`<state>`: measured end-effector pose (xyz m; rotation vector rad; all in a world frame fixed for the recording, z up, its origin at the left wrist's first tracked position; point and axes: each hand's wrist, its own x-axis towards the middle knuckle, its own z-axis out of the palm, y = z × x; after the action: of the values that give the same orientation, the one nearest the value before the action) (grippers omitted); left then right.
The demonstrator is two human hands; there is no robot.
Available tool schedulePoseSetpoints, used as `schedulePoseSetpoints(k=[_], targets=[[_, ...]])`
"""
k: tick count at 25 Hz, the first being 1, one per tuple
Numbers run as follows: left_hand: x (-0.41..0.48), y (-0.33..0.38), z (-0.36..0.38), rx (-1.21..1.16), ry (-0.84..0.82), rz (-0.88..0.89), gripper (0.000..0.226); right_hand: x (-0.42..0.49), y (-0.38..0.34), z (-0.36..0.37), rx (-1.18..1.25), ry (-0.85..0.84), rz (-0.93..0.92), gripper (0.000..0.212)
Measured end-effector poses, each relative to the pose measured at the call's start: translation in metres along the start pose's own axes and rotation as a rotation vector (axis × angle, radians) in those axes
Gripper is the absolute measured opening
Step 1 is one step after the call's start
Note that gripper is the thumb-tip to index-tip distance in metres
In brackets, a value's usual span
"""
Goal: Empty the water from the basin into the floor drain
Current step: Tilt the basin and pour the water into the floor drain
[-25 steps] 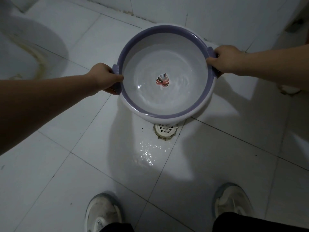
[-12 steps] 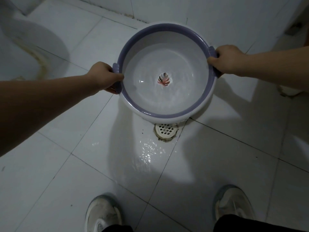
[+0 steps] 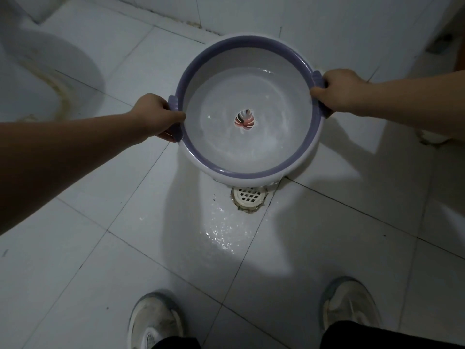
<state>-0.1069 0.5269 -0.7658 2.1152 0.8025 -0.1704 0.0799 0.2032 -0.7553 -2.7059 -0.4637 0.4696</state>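
Observation:
A round white basin (image 3: 247, 173) with a purple rim holds shallow water over a leaf print at its bottom. My left hand (image 3: 153, 117) grips the purple handle on its left side, and my right hand (image 3: 339, 90) grips the handle on its right. The basin hangs just above the floor, its near edge over the far side of the round white floor drain (image 3: 249, 196). Wet floor glistens in front of the drain.
A white toilet base (image 3: 37, 74) stands at the left. The tiled wall runs close behind the basin. Both of my shoes, the left shoe (image 3: 156, 321) and the right shoe (image 3: 349, 303), stand on the white tiles at the bottom.
The basin has stayed nearly still in both hands; the water inside ripples slightly. Hands keep the same grip.

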Motion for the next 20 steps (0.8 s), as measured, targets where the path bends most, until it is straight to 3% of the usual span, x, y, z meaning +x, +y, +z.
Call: schedulePoseSetpoints(k=[20], targets=[[-0.0045, 0.0088, -0.0014, 0.054, 0.025, 0.025, 0.01, -0.0006, 0.0017, -0.0033, -0.053, 0.038, -0.03, 0.028]])
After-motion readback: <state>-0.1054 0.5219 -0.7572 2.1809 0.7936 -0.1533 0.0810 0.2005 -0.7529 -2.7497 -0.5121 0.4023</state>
